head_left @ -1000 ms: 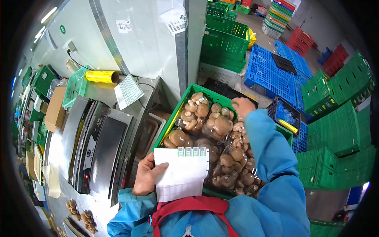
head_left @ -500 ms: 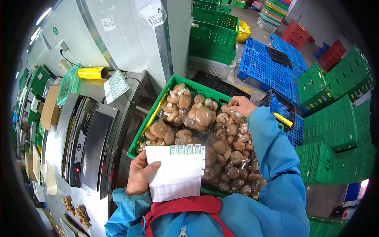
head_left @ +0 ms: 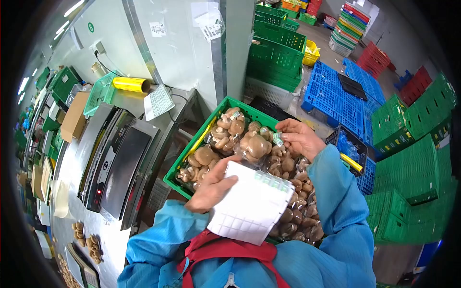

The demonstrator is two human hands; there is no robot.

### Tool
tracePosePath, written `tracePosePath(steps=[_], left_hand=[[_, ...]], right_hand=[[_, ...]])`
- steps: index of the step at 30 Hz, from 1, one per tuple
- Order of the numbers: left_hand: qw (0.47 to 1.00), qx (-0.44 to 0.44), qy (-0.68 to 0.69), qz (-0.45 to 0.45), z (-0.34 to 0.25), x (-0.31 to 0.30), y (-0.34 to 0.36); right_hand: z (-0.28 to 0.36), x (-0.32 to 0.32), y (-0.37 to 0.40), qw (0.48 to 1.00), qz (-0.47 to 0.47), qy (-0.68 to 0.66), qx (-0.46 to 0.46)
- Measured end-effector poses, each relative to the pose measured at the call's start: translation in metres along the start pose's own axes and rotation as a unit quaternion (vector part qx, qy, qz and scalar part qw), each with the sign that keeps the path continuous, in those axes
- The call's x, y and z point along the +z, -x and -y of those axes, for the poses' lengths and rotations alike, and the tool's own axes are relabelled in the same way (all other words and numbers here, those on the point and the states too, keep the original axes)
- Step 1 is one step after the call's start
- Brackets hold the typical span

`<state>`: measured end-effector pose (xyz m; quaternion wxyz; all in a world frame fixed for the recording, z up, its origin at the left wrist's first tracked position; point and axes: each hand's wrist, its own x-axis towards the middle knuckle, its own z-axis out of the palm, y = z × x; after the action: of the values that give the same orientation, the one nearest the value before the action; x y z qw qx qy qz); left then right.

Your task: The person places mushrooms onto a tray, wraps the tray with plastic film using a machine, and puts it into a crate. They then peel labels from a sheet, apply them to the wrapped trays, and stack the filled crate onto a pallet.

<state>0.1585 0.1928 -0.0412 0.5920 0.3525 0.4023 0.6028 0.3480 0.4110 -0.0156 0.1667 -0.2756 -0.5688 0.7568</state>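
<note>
My left hand point(head_left: 213, 187) grips a white label sheet point(head_left: 247, 204) between thumb and fingers; a row of small green-and-white labels runs along its upper edge. Above the crate's right side, my right hand point(head_left: 301, 138) pinches one small green-and-white label point(head_left: 278, 139). Below both hands stands a green crate point(head_left: 180, 156) full of clear-wrapped packs of brown mushrooms point(head_left: 254, 145). The sheet covers part of the packs nearest me. A few packs at the far end carry small labels on top.
To the left, a metal table holds a wrapping machine point(head_left: 126, 168), a white keyboard point(head_left: 158, 102) and a yellow film roll point(head_left: 131, 84). Loose mushrooms point(head_left: 93, 248) lie near its front. Stacked green crates point(head_left: 406, 170) stand right, beside blue pallets point(head_left: 331, 96).
My right hand has risen from the packs and now shows a label at its fingertips. My left hand has moved right and tilted the sheet. The view has shifted slightly.
</note>
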Motion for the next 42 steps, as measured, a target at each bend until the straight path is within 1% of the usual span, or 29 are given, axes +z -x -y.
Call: tracePosePath(steps=[1, 3, 4, 5, 6, 7, 9, 10, 11, 13, 14, 16, 20, 22, 24, 26, 30, 32, 35, 37, 39, 41, 42], left_hand=[[0.999, -0.024, -0.024, 0.041, -0.009, 0.007, -0.005], [0.980, 0.098, -0.148, 0.086, 0.006, 0.011, -0.023], [0.981, 0.099, -0.148, 0.083, 0.004, 0.015, -0.028], [0.986, 0.021, -0.119, 0.112, 0.001, 0.019, -0.034], [0.985, -0.057, -0.088, 0.139, -0.001, 0.022, -0.038], [0.985, -0.056, -0.087, 0.137, -0.001, 0.024, -0.041], [0.987, -0.112, 0.027, 0.110, -0.001, 0.028, -0.044], [0.988, -0.111, 0.028, 0.108, 0.001, 0.029, -0.045], [0.991, -0.084, 0.001, 0.101, 0.005, 0.029, -0.046], [0.995, -0.030, -0.052, 0.086, 0.010, 0.029, -0.047], [0.995, -0.031, -0.052, 0.084, 0.012, 0.030, -0.047], [0.996, 0.038, -0.059, 0.050, 0.014, 0.032, -0.046], [0.997, 0.058, -0.043, 0.039, 0.017, 0.031, -0.044], [0.998, 0.049, 0.011, 0.027, 0.018, 0.033, -0.042], [0.999, 0.043, 0.009, 0.017, 0.018, 0.033, -0.040], [0.999, 0.036, 0.007, 0.009, 0.016, 0.033, -0.038], [1.000, 0.006, 0.018, -0.013, 0.013, 0.037, -0.029], [1.000, -0.001, 0.016, -0.020, 0.014, 0.038, -0.027], [0.999, -0.020, 0.044, -0.013, 0.012, 0.042, -0.025], [0.991, -0.061, 0.115, -0.020, 0.010, 0.045, -0.021], [0.989, -0.072, 0.125, -0.017, 0.010, 0.049, -0.016], [0.987, -0.084, 0.135, -0.014, 0.013, 0.050, -0.011], [0.987, -0.083, 0.137, -0.013, 0.016, 0.050, -0.010]], right_hand=[[0.002, 0.007, 0.002, 0.999, 0.009, -0.023, -0.049], [0.008, 0.020, 0.008, 0.998, 0.000, -0.028, -0.061], [0.011, 0.029, 0.011, 0.996, -0.013, -0.014, -0.085], [0.013, 0.036, 0.013, 0.994, -0.025, 0.000, -0.108], [0.013, 0.041, 0.015, 0.994, -0.023, 0.000, -0.107], [0.012, 0.045, 0.017, 0.992, -0.024, 0.006, -0.123], [0.010, 0.052, 0.021, 0.990, -0.023, 0.012, -0.138], [0.009, 0.055, 0.023, 0.989, -0.041, 0.021, -0.144], [0.007, 0.059, 0.025, 0.986, -0.060, 0.029, -0.150], [0.008, 0.069, 0.030, 0.984, -0.060, 0.035, -0.162], [0.008, 0.073, 0.032, 0.982, -0.063, 0.042, -0.175], [0.006, 0.079, 0.034, 0.981, -0.065, 0.039, -0.179], [0.007, 0.090, 0.041, 0.976, -0.072, 0.064, -0.197], [0.006, 0.092, 0.044, 0.975, -0.075, 0.075, -0.194], [0.005, 0.094, 0.046, 0.975, -0.078, 0.085, -0.192], [0.000, 0.096, 0.046, 0.954, -0.087, 0.129, -0.255], [-0.007, 0.093, 0.047, 0.951, -0.100, 0.133, -0.261], [-0.009, 0.091, 0.048, 0.960, -0.101, 0.105, -0.238], [-0.014, 0.089, 0.048, 0.964, -0.090, 0.069, -0.241], [-0.021, 0.085, 0.046, 0.960, -0.096, 0.081, -0.252], [-0.021, 0.084, 0.047, 0.955, -0.101, 0.093, -0.262], [-0.014, 0.084, 0.051, 0.954, -0.134, 0.082, -0.254], [-0.013, 0.081, 0.051, 0.955, -0.128, 0.090, -0.253]])
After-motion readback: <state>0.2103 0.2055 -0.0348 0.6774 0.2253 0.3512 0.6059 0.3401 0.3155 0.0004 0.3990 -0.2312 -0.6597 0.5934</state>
